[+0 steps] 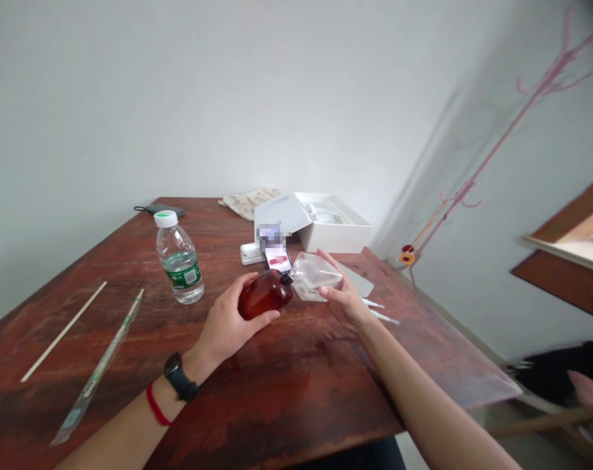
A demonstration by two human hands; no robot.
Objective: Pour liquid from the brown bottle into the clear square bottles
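My left hand (225,326) is wrapped around a dark red glass bottle (265,294) lying on its side on the wooden table (286,391). A black watch and a red band sit on that wrist. My right hand (344,297) grips a clear empty bottle (313,275), tilted so that its neck meets the red bottle's black neck. Both bottles are just above or on the table top near its middle.
A water bottle (179,258) with a white cap stands left of my hands. A phone (276,260) and a small white device lie behind the bottles, before an open white box (320,225). Two long sticks (64,331) lie at the left. White droppers (381,312) lie right.
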